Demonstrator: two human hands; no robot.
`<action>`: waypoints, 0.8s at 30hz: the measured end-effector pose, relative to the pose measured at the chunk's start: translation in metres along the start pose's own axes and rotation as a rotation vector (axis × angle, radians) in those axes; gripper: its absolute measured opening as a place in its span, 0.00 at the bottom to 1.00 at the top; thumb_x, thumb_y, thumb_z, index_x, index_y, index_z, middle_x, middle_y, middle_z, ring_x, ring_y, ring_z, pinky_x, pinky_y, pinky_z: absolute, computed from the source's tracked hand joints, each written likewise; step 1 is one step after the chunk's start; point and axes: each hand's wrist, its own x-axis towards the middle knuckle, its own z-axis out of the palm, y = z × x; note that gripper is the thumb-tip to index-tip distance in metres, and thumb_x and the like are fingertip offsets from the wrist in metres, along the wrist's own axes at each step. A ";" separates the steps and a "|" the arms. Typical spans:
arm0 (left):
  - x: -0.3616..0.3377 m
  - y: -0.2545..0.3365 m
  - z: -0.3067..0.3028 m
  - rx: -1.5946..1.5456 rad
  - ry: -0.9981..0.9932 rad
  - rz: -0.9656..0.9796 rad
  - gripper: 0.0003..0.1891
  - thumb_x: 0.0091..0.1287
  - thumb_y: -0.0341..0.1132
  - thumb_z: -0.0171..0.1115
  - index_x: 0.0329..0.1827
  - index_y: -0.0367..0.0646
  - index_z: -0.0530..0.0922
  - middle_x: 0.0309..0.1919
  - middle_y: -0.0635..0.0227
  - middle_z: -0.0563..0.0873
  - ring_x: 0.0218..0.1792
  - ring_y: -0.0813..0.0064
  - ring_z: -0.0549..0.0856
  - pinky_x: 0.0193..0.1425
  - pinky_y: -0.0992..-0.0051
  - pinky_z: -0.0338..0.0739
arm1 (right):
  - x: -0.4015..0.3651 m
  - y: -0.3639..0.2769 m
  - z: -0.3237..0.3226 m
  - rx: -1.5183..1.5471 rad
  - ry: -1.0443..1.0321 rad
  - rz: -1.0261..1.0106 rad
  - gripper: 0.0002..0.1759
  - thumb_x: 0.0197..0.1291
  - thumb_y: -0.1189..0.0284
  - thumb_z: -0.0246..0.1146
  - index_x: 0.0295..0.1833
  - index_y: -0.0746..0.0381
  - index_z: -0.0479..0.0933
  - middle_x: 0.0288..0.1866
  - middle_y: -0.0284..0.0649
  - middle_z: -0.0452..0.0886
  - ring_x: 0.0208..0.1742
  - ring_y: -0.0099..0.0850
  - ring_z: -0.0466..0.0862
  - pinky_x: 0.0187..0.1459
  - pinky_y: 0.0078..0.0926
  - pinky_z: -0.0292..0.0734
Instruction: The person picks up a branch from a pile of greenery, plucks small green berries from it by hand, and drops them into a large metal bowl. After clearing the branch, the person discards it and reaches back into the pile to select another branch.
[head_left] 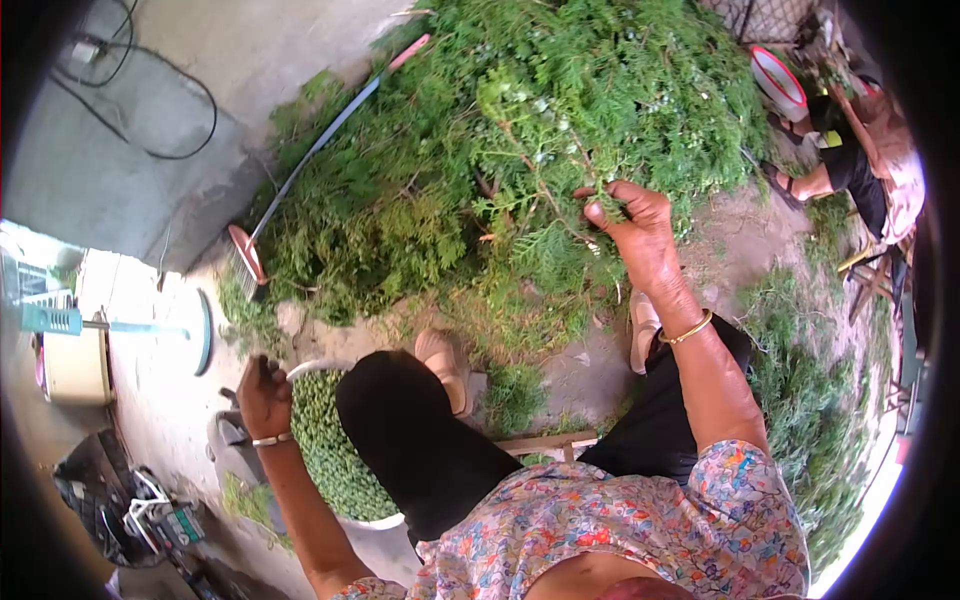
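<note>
A big heap of green conifer branches (400, 190) fills the upper middle of the view. My right hand (630, 215), with a gold bangle on its wrist, pinches a leafy branch (540, 180) in front of the heap. On the left, my left hand (264, 398) is raised beside the rim of a white tub full of small green cones or berries (340, 450). Its fingers are curled, and whatever they may hold is too small to name.
A blue-handled broom (330, 135) leans across the heap's left side. A turquoise fan (200, 330) stands far left. Another person (870, 170) sits at the upper right beside a red-rimmed basin (778, 80). Loose sprigs (800, 380) cover the ground at right.
</note>
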 end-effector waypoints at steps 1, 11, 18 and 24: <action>-0.005 0.004 0.038 0.015 -0.155 -0.003 0.08 0.69 0.39 0.55 0.38 0.44 0.74 0.23 0.70 0.74 0.18 0.81 0.70 0.16 0.84 0.61 | 0.001 0.002 -0.002 -0.003 0.016 -0.003 0.07 0.51 0.79 0.68 0.38 0.65 0.80 0.28 0.29 0.80 0.33 0.16 0.71 0.38 0.18 0.71; -0.084 -0.094 0.342 0.652 -1.073 0.959 0.09 0.58 0.26 0.63 0.41 0.35 0.81 0.25 0.64 0.85 0.22 0.81 0.80 0.25 0.80 0.73 | 0.014 0.000 -0.012 -0.138 0.040 -0.019 0.09 0.50 0.89 0.60 0.37 0.67 0.78 0.29 0.35 0.81 0.31 0.18 0.74 0.36 0.20 0.73; -0.071 -0.131 0.346 0.438 -1.023 0.164 0.05 0.61 0.21 0.59 0.37 0.29 0.80 0.20 0.68 0.78 0.15 0.87 0.70 0.14 0.86 0.59 | 0.021 -0.010 -0.029 0.305 0.186 0.154 0.06 0.60 0.79 0.59 0.40 0.68 0.80 0.27 0.34 0.81 0.28 0.19 0.75 0.31 0.18 0.72; -0.075 -0.119 0.348 0.347 -0.931 -0.010 0.06 0.63 0.26 0.60 0.38 0.30 0.80 0.20 0.66 0.79 0.14 0.86 0.70 0.13 0.85 0.58 | 0.025 -0.012 -0.023 0.531 0.287 0.256 0.09 0.63 0.76 0.56 0.39 0.69 0.80 0.26 0.36 0.80 0.21 0.21 0.73 0.25 0.19 0.70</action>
